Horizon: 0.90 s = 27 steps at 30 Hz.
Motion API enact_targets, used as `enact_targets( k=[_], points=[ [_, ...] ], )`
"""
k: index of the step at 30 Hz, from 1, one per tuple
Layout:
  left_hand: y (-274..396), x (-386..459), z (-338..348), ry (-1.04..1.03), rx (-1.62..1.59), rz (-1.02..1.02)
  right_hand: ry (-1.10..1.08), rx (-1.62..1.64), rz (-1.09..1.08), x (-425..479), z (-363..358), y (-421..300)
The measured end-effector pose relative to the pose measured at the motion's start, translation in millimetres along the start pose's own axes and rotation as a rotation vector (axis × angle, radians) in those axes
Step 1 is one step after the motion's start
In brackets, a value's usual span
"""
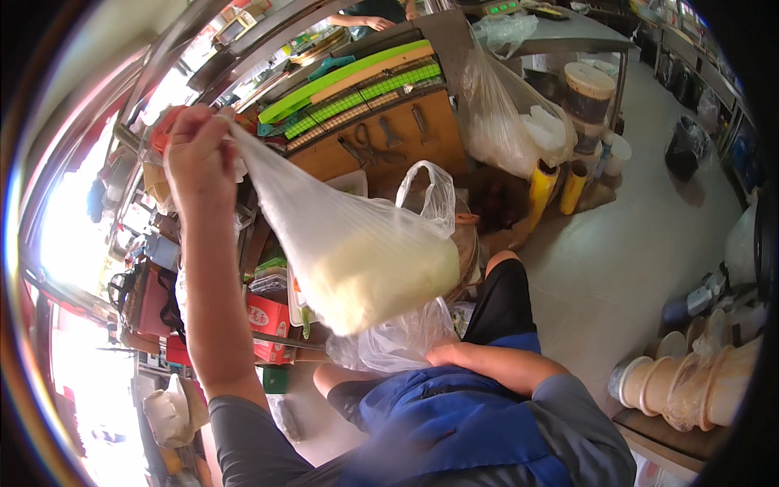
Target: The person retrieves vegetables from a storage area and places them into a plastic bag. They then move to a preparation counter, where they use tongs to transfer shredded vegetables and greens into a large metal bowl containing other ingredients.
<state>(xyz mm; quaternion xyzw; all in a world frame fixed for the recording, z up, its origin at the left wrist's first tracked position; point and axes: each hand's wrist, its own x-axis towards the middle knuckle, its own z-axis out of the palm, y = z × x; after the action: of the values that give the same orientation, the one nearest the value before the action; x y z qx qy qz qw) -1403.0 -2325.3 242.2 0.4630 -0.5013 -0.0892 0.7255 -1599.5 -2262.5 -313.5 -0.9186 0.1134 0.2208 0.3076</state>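
Observation:
My left hand (201, 146), raised at the upper left, grips one handle of a white translucent plastic bag (365, 237). The bag is stretched down to the right and bulges with pale yellowish-green contents that I cannot identify. Its other handle stands up as a loose loop. Low in front of my blue apron (456, 420), my right hand (443, 352) is at a second clear plastic bag (398, 338). The fingers of that hand are partly hidden, so its grip does not show. The filled bag hangs above this second bag.
Scissors (364, 149) and other tools hang on a brown panel (426, 137) ahead. A large plastic bag (499, 122) hangs right of it, over yellow tubes (541, 189). A red box (268, 322) stands left, stacked buckets (688, 383) at the lower right. Another person's hand (380, 23) shows at the top.

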Motion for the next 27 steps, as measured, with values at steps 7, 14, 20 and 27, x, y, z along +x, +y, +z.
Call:
enact_targets(
  k=[7,14,20,27],
  points=[
    [-89.3,-68.0,-16.0,-0.030,0.431,0.008,0.108,0.019,-0.053,-3.7,1.4,11.7],
    [-198.6,-145.5,-135.3,-0.003,0.533,-0.202,0.310,0.262,-0.130,-66.2,-47.3,-17.1],
    [-196.6,-195.6,-166.4,-0.045,0.483,-0.306,0.596,0.470,-0.167,-154.4,-139.9,-30.0],
    [-215.8,-213.5,-173.2,0.018,0.684,-0.207,1.104,0.587,-0.189,-223.7,-200.3,-26.8]
  ],
)
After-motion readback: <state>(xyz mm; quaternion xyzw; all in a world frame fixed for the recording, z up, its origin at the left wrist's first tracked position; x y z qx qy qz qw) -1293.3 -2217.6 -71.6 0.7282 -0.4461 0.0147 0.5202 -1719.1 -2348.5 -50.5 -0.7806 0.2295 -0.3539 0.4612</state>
